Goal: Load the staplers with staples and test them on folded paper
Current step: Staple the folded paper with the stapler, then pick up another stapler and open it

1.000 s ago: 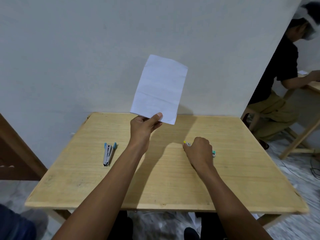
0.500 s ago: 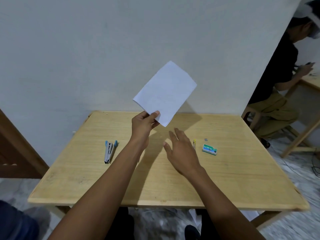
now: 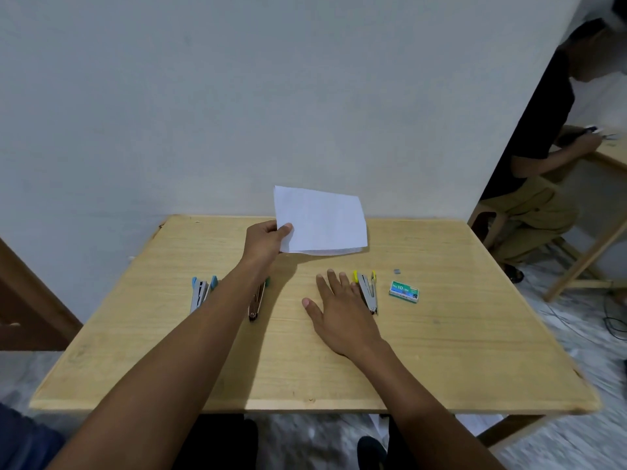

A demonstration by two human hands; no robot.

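My left hand (image 3: pixel 266 242) pinches the near left corner of a folded white paper (image 3: pixel 322 220), held low over the far middle of the wooden table (image 3: pixel 458 351). My right hand (image 3: pixel 339 308) lies flat on the table with its fingers spread, holding nothing. Just right of it rests a grey stapler with yellow ends (image 3: pixel 368 291). A blue-tipped stapler (image 3: pixel 202 293) lies at the left. A third stapler with a green tip (image 3: pixel 257 303) shows partly under my left forearm. A green staple box (image 3: pixel 403 291) sits at the right, with a small staple strip (image 3: pixel 397 272) behind it.
A plain wall stands right behind the table. At the far right another person (image 3: pixel 543 157) sits at a second wooden table (image 3: pixel 610 154). Cables (image 3: pixel 614 320) lie on the floor to the right. A brown wooden panel (image 3: pixel 27 300) is at the left.
My left hand has lowered the paper and turned it from upright to nearly level. My right hand let go of the yellow stapler, opened and now rests flat on the table.
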